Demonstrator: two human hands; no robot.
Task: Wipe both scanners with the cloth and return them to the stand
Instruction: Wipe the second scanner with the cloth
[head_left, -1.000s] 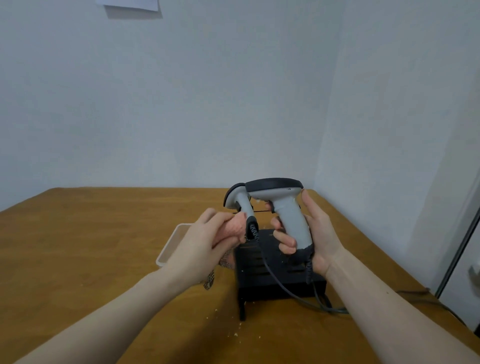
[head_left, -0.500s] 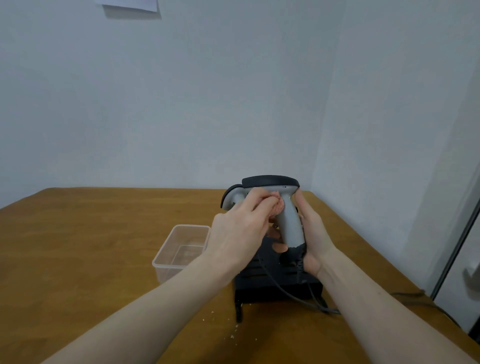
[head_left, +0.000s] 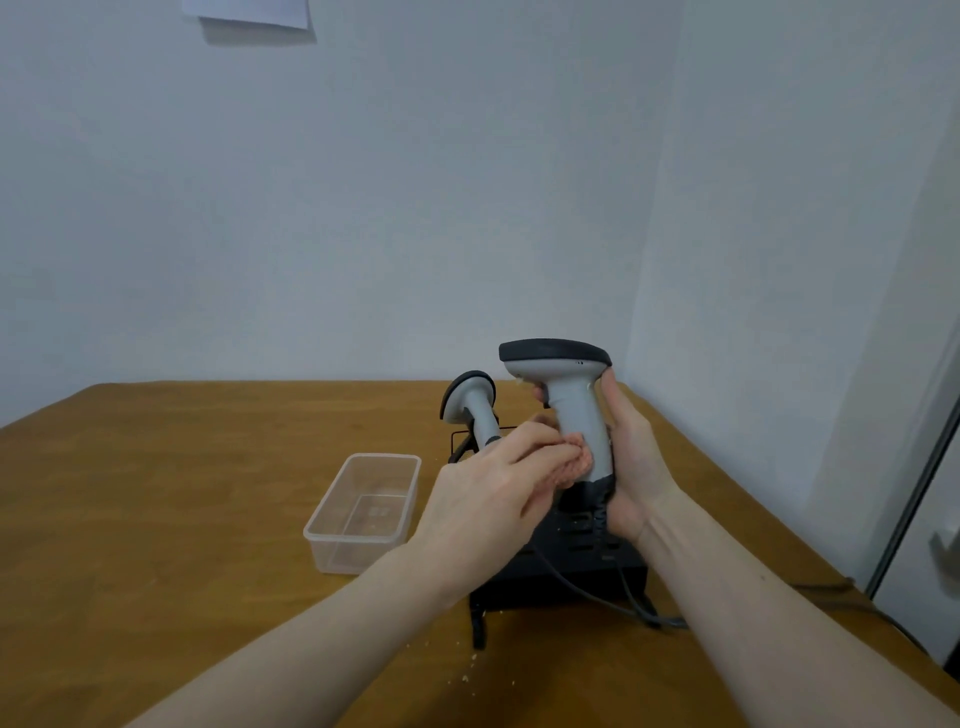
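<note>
My right hand (head_left: 631, 462) grips a grey scanner (head_left: 569, 395) with a black top by its handle, upright above the black stand (head_left: 571, 561). My left hand (head_left: 498, 488) holds a small pink cloth (head_left: 579, 460) and presses it against the lower handle of that scanner. A second grey scanner (head_left: 472, 405) sits upright in the stand behind my left hand. Most of the cloth is hidden under my fingers. Dark cables (head_left: 613, 603) run from the scanners over the stand.
An empty clear plastic tub (head_left: 363, 512) stands left of the stand on the wooden table (head_left: 182, 493). The wall is close behind and to the right. Small crumbs lie on the table in front of the stand.
My left hand with the cloth went up to the scanner's head, then slid down to the lower handle. The scanner in my right hand stayed raised.
</note>
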